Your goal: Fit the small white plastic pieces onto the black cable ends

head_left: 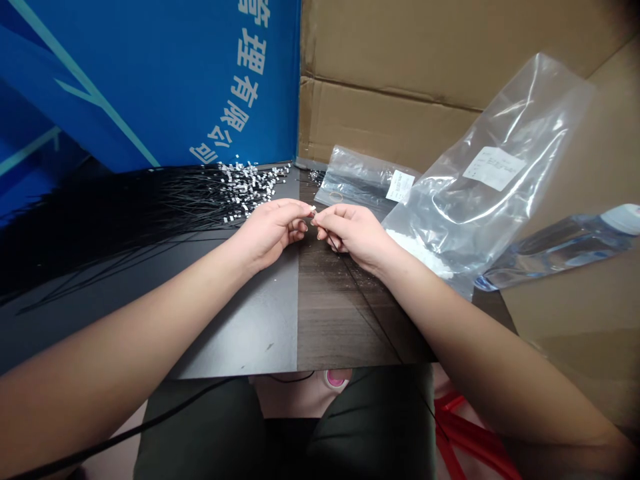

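Note:
My left hand (273,230) and my right hand (350,233) meet over the middle of the dark table (310,320), fingertips pinched together. Between them sits a tiny white connector (313,209). A thin black wire (370,300) trails from my right hand back toward the table's near edge. To the left lies a big bundle of black wires (115,213) whose ends carry several small white connectors (250,183).
A large clear plastic bag (490,180) with white parts leans at the right. A smaller clear bag (365,183) lies behind my hands. A plastic water bottle (565,243) rests on its side. Blue board (150,80) and cardboard (400,67) wall the back.

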Demonstrator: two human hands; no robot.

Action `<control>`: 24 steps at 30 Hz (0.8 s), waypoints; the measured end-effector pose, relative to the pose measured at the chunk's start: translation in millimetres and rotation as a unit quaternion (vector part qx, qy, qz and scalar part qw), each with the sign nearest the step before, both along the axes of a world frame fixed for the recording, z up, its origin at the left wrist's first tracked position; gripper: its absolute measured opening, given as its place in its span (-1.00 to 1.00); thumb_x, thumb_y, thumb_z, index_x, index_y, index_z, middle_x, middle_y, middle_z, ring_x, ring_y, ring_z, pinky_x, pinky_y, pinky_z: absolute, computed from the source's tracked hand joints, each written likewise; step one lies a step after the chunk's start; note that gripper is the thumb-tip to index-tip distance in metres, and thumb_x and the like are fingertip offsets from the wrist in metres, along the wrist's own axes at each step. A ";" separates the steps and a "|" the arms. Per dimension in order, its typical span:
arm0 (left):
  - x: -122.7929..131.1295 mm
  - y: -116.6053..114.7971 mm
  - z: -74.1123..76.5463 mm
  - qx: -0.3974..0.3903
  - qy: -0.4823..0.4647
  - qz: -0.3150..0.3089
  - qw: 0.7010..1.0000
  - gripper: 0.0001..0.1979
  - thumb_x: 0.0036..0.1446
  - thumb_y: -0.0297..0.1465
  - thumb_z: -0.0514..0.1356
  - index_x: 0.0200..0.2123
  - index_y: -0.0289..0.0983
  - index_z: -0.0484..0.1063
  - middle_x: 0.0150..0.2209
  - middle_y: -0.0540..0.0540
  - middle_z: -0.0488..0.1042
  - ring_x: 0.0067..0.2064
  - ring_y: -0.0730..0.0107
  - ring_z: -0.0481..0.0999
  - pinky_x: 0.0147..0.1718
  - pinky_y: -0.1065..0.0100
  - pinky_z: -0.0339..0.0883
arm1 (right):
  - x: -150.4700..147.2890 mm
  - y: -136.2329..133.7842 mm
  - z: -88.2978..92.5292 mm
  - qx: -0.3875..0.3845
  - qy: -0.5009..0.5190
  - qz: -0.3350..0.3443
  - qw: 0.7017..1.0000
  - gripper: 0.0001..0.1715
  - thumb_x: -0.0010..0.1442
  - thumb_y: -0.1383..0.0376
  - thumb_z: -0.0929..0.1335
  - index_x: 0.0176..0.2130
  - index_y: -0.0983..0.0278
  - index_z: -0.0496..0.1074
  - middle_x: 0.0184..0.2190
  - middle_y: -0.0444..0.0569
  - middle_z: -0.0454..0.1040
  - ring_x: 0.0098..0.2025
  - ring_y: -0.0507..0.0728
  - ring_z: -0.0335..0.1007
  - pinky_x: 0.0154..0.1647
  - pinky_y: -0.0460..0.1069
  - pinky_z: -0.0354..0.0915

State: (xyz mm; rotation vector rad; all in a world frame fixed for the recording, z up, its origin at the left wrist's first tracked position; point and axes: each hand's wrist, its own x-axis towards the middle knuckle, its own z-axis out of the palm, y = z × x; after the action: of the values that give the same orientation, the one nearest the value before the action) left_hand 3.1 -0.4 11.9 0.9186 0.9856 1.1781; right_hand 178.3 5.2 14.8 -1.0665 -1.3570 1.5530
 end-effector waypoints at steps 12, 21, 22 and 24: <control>0.6 -0.9 1.4 0.000 0.000 0.004 1.000 -0.86 -0.07 -0.42 0.46 -0.43 -0.32 0.59 -0.45 -0.03 0.50 -0.43 0.52 0.41 -0.40 0.41 0.28 | -1.0 -0.5 2.5 0.003 -0.005 -0.005 1.000 -0.80 0.20 0.33 0.46 -0.45 0.29 0.46 -0.54 -0.14 0.48 -0.62 -0.09 0.12 -0.61 -0.11 0.02; 0.4 -1.2 1.6 -0.001 0.001 0.004 1.000 -0.86 -0.07 -0.42 0.46 -0.44 -0.31 0.58 -0.46 -0.03 0.50 -0.44 0.52 0.40 -0.40 0.40 0.28 | 0.7 0.9 0.1 0.003 -0.005 -0.003 1.000 -0.81 0.17 0.30 0.48 -0.44 0.27 0.46 -0.53 -0.14 0.50 -0.62 -0.09 0.10 -0.61 -0.09 0.01; 0.3 -1.1 1.4 -0.001 0.001 0.004 1.000 -0.86 -0.07 -0.42 0.46 -0.44 -0.31 0.58 -0.46 -0.03 0.50 -0.43 0.52 0.41 -0.40 0.41 0.28 | 0.7 1.0 0.0 0.003 -0.006 -0.003 1.000 -0.81 0.17 0.30 0.48 -0.43 0.27 0.46 -0.53 -0.14 0.50 -0.62 -0.09 0.10 -0.61 -0.09 0.01; 0.2 -0.7 1.0 -0.001 -0.001 0.002 1.000 -0.86 -0.07 -0.42 0.47 -0.43 -0.32 0.59 -0.47 -0.02 0.50 -0.43 0.52 0.41 -0.40 0.42 0.28 | 0.5 1.1 -0.4 0.004 -0.006 -0.002 1.000 -0.81 0.18 0.30 0.48 -0.43 0.27 0.46 -0.53 -0.14 0.49 -0.62 -0.09 0.10 -0.61 -0.09 0.01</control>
State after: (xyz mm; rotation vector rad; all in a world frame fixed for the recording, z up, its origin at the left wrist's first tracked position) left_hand 3.3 -1.2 12.9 0.9134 0.9887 1.1811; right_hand 178.8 6.2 14.4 -1.0748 -1.3670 1.5382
